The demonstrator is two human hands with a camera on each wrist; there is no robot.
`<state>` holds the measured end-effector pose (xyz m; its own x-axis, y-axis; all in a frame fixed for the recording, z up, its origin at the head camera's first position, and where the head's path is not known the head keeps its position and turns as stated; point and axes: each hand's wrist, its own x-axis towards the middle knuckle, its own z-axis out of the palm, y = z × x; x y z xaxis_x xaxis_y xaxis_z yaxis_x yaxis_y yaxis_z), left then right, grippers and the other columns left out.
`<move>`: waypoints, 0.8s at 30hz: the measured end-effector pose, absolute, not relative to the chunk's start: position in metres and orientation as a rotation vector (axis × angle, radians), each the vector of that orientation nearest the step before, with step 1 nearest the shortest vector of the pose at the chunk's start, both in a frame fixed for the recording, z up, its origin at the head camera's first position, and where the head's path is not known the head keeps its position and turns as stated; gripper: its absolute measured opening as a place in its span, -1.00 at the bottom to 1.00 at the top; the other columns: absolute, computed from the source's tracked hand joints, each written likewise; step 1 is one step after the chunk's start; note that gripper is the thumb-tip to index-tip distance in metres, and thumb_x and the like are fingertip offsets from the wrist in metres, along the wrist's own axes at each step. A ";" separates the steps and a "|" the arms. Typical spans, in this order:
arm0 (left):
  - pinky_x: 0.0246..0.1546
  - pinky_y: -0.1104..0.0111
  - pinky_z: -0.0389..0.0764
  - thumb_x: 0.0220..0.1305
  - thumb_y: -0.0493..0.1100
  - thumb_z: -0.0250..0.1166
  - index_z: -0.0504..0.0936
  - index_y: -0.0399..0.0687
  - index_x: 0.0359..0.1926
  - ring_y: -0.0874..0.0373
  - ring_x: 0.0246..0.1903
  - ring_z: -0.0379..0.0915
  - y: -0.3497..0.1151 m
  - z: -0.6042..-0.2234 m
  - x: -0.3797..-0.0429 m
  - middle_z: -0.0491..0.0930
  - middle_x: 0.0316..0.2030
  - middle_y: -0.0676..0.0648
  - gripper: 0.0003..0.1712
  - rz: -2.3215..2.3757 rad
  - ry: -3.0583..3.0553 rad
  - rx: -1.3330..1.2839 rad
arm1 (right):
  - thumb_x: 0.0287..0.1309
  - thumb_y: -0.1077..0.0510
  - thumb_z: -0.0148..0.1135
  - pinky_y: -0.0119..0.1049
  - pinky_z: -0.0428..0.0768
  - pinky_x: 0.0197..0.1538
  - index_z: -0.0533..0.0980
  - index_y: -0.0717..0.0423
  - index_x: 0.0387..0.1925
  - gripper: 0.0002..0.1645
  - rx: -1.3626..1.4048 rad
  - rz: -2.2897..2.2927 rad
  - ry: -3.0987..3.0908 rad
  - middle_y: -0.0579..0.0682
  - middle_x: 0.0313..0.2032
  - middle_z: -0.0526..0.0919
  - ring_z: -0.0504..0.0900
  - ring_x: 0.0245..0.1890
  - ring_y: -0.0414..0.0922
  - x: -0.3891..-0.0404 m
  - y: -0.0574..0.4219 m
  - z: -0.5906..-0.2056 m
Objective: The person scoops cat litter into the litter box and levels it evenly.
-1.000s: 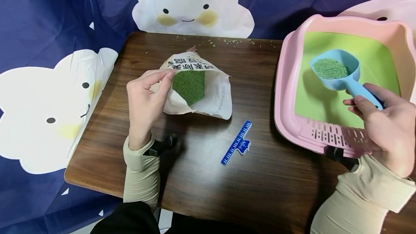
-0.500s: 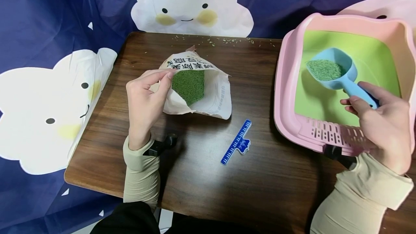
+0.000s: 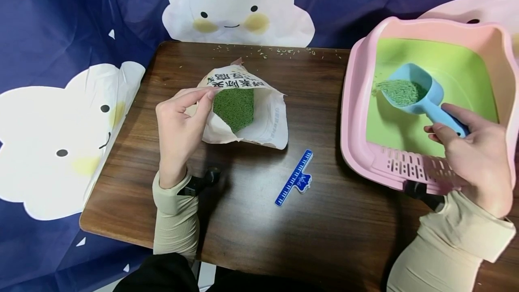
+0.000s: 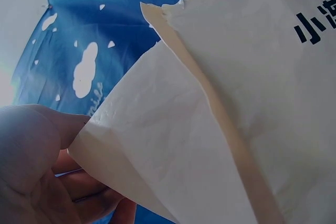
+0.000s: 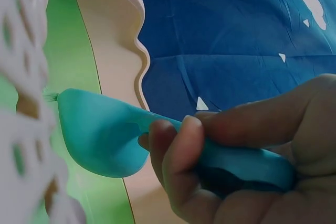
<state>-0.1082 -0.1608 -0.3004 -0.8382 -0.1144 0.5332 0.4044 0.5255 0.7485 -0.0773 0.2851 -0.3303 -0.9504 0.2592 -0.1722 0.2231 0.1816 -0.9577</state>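
Note:
My right hand (image 3: 478,157) grips the handle of a light blue litter scoop (image 3: 435,90), held over the pink litter box (image 3: 352,116). Green pellet litter (image 3: 401,92) lies in the scoop, which tilts left, and some pellets spill past its left lip. In the right wrist view the scoop's bowl (image 5: 100,135) shows from the side, with a few pellets at its lip. Between thumb and index finger my left hand (image 3: 180,125) pinches the torn edge of a white paper litter bag (image 3: 269,123). The bag's mouth gapes, showing green litter (image 3: 235,108) inside.
A blue ruler-shaped clip (image 3: 295,178) lies on the wooden table (image 3: 243,220) between the bag and the box. Loose pellets (image 3: 284,52) are scattered along the table's back edge. A blue cloud-print cloth (image 3: 134,3) hangs behind. The box has a green floor (image 3: 466,66).
My right hand has moved slightly left and tipped the scoop leftward; litter has slid to its lip and begun to fall into the box. The left hand keeps its hold on the bag.

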 end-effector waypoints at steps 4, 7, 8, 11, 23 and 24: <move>-0.09 0.49 0.57 0.24 -0.23 0.29 0.79 -0.19 -0.31 0.12 -0.23 0.68 -0.161 -0.300 -0.108 0.76 -0.27 -0.09 -0.84 -1.294 -2.234 -0.236 | 0.29 0.27 0.10 -0.70 0.51 -0.38 0.27 0.25 0.36 -0.38 -0.497 1.857 -2.457 -0.36 -0.49 0.68 0.63 -0.46 -0.47 -0.077 0.286 -0.330; -0.09 0.50 0.57 0.24 -0.24 0.29 0.79 -0.20 -0.31 0.13 -0.23 0.68 -0.161 -0.300 -0.108 0.76 -0.27 -0.09 -0.84 -1.296 -2.235 -0.232 | 0.31 0.24 0.08 -0.67 0.49 -0.44 0.29 0.18 0.37 -0.40 -0.507 1.777 -2.523 -0.41 -0.49 0.66 0.62 -0.45 -0.48 -0.076 0.288 -0.330; -0.09 0.50 0.57 0.24 -0.24 0.29 0.79 -0.20 -0.31 0.13 -0.23 0.68 -0.161 -0.300 -0.108 0.76 -0.27 -0.09 -0.84 -1.297 -2.234 -0.231 | 0.32 0.23 0.08 -0.66 0.49 -0.45 0.29 0.16 0.37 -0.40 -0.510 1.734 -2.555 -0.43 -0.49 0.65 0.61 -0.45 -0.49 -0.076 0.288 -0.329; -0.08 0.50 0.56 0.24 -0.24 0.29 0.79 -0.20 -0.31 0.12 -0.22 0.68 -0.161 -0.299 -0.108 0.76 -0.27 -0.10 -0.84 -1.298 -2.235 -0.228 | 0.33 0.23 0.06 -0.65 0.48 -0.47 0.28 0.12 0.38 -0.41 -0.516 1.655 -2.606 -0.47 -0.48 0.63 0.59 -0.46 -0.50 -0.076 0.288 -0.329; -0.07 0.50 0.56 0.25 -0.23 0.29 0.79 -0.19 -0.31 0.13 -0.22 0.68 -0.161 -0.299 -0.107 0.76 -0.27 -0.09 -0.83 -1.296 -2.245 -0.218 | 0.31 0.26 0.05 -0.67 0.51 -0.44 0.23 0.11 0.41 -0.36 -0.562 1.744 -2.521 -0.41 -0.37 0.58 0.60 -0.43 -0.49 -0.076 0.292 -0.329; -0.07 0.50 0.56 0.25 -0.23 0.29 0.79 -0.19 -0.31 0.14 -0.22 0.68 -0.161 -0.299 -0.107 0.76 -0.27 -0.09 -0.83 -1.294 -2.246 -0.217 | 0.31 0.25 0.06 -0.67 0.49 -0.45 0.23 0.08 0.41 -0.36 -0.573 1.716 -2.545 -0.41 -0.34 0.55 0.60 -0.43 -0.50 -0.076 0.292 -0.329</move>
